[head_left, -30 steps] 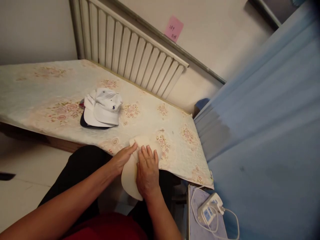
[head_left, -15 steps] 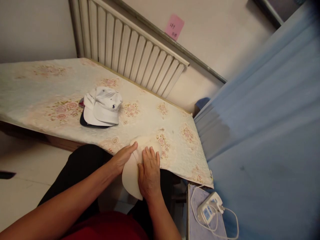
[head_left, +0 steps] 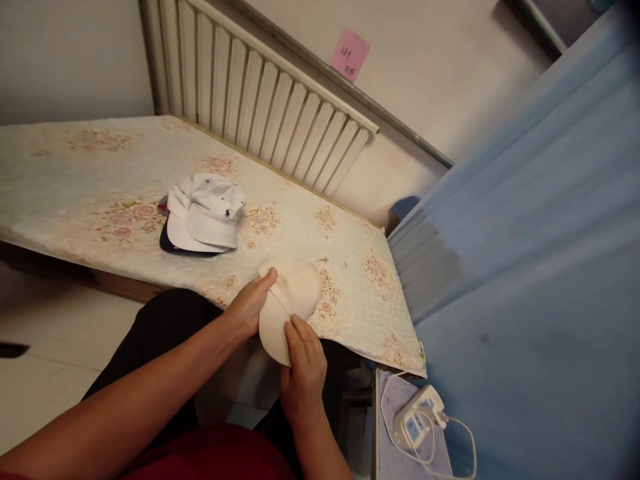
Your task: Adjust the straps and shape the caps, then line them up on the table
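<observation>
Flowered bedding covers a bed set below a white radiator, with a pink note on the wall above and a blue curtain hanging to the right. From my distant post I look down through a head-worn camera on two bare hands and a cream cap, held at the bed's near edge with its brim pointed back toward the wearer.

My left hand is clamped on the cap's left side, thumb laid over the top near the seam where brim meets crown, the other fingers hidden below; I take that as the steadying grip. My right hand has its fingers close together, tips touching the right end of that seam. Whether its thumb pinches the brim from beneath, I cannot tell. The cap thus lies between the two hands, its crown reaching beyond the fingertips over the bedding, which probably lends it some support.

Farther back and to the left, well apart from my fingers, a white cap with a small dark emblem rests on a dark-brimmed one, stacked, I judge, to stay together and out of the way. A power strip sits on a small worktop at lower right, presumably for reach beside the bed.
</observation>
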A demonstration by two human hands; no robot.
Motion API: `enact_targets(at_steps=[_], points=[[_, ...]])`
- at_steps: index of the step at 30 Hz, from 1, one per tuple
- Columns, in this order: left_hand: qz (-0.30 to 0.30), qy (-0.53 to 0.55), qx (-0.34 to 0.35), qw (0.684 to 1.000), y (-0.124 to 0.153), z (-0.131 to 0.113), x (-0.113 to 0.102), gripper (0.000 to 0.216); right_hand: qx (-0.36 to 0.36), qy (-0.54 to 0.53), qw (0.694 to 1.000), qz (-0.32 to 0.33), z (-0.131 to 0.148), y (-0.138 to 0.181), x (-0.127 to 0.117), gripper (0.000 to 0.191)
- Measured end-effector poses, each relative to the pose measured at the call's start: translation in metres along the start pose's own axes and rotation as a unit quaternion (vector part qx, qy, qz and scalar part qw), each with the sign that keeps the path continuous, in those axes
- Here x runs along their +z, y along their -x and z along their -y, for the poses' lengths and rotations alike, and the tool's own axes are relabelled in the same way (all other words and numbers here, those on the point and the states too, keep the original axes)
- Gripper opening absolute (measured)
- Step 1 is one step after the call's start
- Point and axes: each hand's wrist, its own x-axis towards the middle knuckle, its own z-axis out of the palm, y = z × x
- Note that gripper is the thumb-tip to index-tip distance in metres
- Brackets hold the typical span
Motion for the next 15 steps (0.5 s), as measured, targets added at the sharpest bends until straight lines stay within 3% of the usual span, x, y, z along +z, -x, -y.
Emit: enact_targets(at_steps=[3,4,6,8,10,12,15], points=[[0.064,-0.009,0.039,0.997,0.004,0.002,0.002,0.029,0.021,-0.051,0.996,-0.065,-0.012,0.0,0.0,0.046],[0.098,-0.016,0.057,0.993,0.006,0.002,0.001,0.031,0.066,-0.075,0.992,-0.08,-0.015,-0.002,-0.003,0.044],[0.15,-0.044,0.086,0.984,0.008,0.004,-0.005,0.035,0.222,-0.118,0.962,-0.104,-0.021,-0.006,-0.01,0.036],[0.154,-0.098,0.092,0.979,0.01,0.005,-0.015,0.038,0.397,-0.157,0.896,-0.126,-0.028,-0.011,-0.017,0.033],[0.118,-0.159,0.086,0.976,0.01,0.007,-0.027,0.036,0.51,-0.215,0.818,-0.155,-0.035,-0.016,-0.022,0.042],[0.08,-0.202,0.083,0.973,0.011,0.009,-0.038,0.032,0.555,-0.286,0.758,-0.188,-0.042,-0.018,-0.024,0.052],[0.04,-0.212,0.086,0.973,0.009,0.011,-0.047,0.029,0.57,-0.352,0.707,-0.225,-0.047,-0.018,-0.023,0.057]])
